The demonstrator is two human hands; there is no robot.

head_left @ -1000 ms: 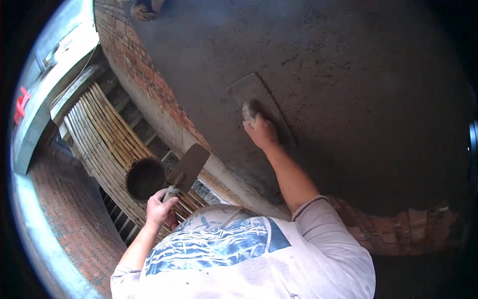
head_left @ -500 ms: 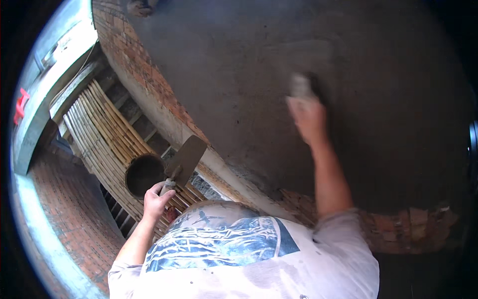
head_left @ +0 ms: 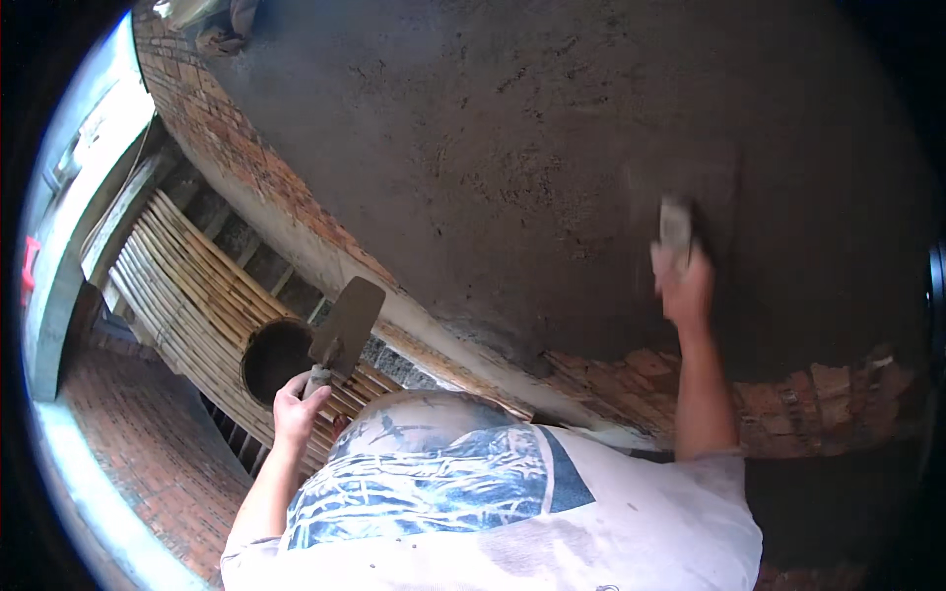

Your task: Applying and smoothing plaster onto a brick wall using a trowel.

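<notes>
My left hand (head_left: 296, 412) is closed round the handle of a trowel (head_left: 347, 325), whose broad blade is coated with grey mortar and points up and away from me. My right hand (head_left: 682, 284) grips the handle of a plastering float (head_left: 676, 223). The float lies against the wet grey plaster (head_left: 493, 187) on the brick wall; its plate is smeared by motion and hard to tell from the plaster. Rough, pitted patches show in the plaster left of the float. Just beyond my left hand stands a round bucket (head_left: 281, 360), dark inside.
A platform of bamboo poles (head_left: 202, 281) lies under the bucket, at left. Bare brick (head_left: 236, 148) borders the plaster on its left side and lower edge. Another person's hand (head_left: 222, 41) shows at the top left. A red object (head_left: 30, 266) sits at the far left.
My right hand and the float have moved right and nearer to me across the plaster. My left hand still holds the trowel, its blade turned a little. The view has shifted slightly.
</notes>
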